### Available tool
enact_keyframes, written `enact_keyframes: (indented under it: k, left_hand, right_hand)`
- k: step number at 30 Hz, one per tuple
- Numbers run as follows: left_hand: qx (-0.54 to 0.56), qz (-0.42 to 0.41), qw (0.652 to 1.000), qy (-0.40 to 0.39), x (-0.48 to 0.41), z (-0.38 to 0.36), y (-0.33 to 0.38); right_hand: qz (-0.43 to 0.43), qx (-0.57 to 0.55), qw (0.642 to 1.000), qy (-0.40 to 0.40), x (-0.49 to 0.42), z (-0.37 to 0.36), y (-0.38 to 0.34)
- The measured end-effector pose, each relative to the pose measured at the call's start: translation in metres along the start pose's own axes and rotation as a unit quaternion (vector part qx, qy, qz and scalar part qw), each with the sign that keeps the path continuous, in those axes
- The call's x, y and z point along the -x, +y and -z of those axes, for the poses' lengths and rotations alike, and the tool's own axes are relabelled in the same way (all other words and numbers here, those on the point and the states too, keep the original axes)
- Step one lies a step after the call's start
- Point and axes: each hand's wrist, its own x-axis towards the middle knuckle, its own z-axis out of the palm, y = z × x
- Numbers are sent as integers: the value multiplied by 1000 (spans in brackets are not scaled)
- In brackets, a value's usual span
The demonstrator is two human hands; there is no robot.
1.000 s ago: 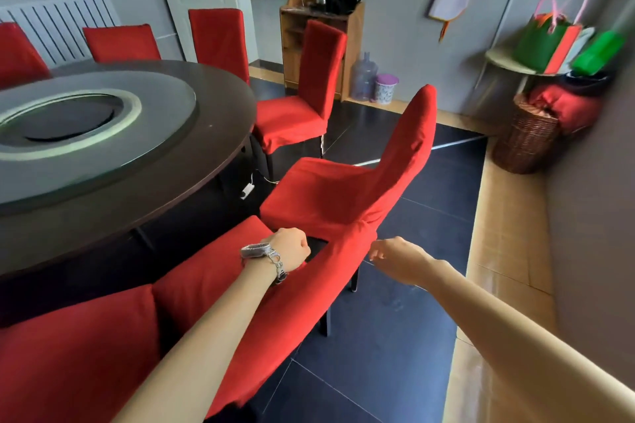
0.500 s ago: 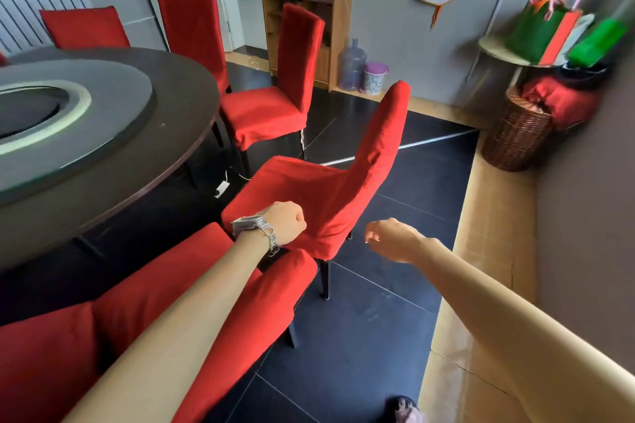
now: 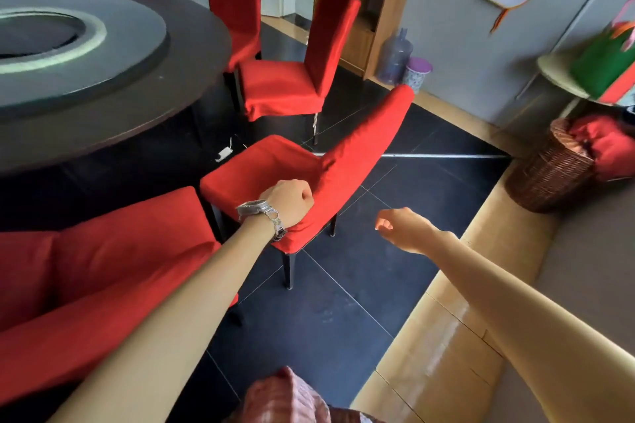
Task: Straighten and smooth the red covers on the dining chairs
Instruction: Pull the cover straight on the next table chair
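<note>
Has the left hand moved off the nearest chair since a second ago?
Yes. The left hand has gone forward, away from the nearest chair, and now shows over the rear seat corner of the next chair.

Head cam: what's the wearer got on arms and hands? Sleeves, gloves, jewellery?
No gloves and no sleeves in view. The left hand has a silver metal watch with a chain-link bracelet at the wrist. The right hand and its wrist show nothing worn.
</note>
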Motion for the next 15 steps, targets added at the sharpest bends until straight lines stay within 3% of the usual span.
enact_keyframes:
  k: [6, 15]
  left_hand:
    - [12, -1, 996, 83, -47, 6, 34]
    - [-22, -25, 993, -110, -140, 9, 59]
  right_hand:
    - [23, 23, 998, 46, -41, 18, 23]
    - [22, 40, 996, 78, -119, 69, 41]
